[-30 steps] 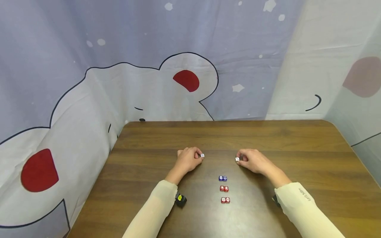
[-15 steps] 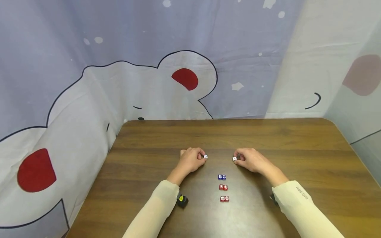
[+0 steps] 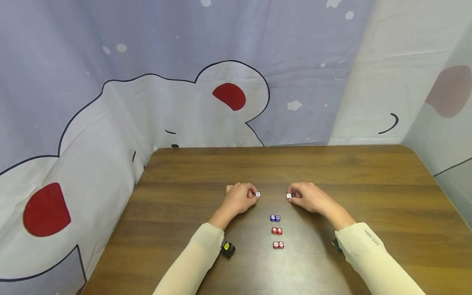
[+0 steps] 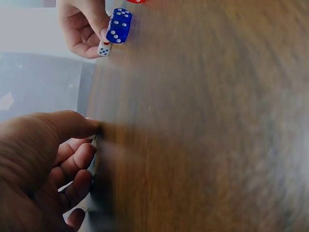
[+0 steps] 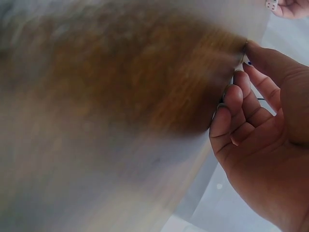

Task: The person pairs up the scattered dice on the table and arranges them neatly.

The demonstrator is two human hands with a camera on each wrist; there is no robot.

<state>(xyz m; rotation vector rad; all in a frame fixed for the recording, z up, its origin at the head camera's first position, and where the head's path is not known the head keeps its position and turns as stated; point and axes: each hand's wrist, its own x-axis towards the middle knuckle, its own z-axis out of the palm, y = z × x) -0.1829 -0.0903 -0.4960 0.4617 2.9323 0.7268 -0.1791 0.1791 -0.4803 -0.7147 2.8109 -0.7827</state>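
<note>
My left hand [image 3: 239, 198] pinches a white die [image 3: 257, 194] between thumb and forefinger, low over the wooden table. Facing it, my right hand [image 3: 307, 197] pinches a second white die [image 3: 289, 196] the same way. A short gap separates the two white dice. Nearer me, in line below that gap, a pair of blue dice [image 3: 275, 218] sits side by side. Behind the blue pair's near side come two red pairs, the upper red dice [image 3: 276, 230] and the lower red dice [image 3: 278, 245]. In the left wrist view, the left hand's own die is mostly hidden by its thumb.
The brown wooden table [image 3: 184, 168] reaches back to a patterned curtain [image 3: 306, 82]. A black wrist camera [image 3: 228, 248] hangs under the left sleeve, close to the table top left of the red dice.
Both hands have drawn closer together with their white dice, the left one moving right and the right one slightly left. The blue and red dice keep their arrangement.
</note>
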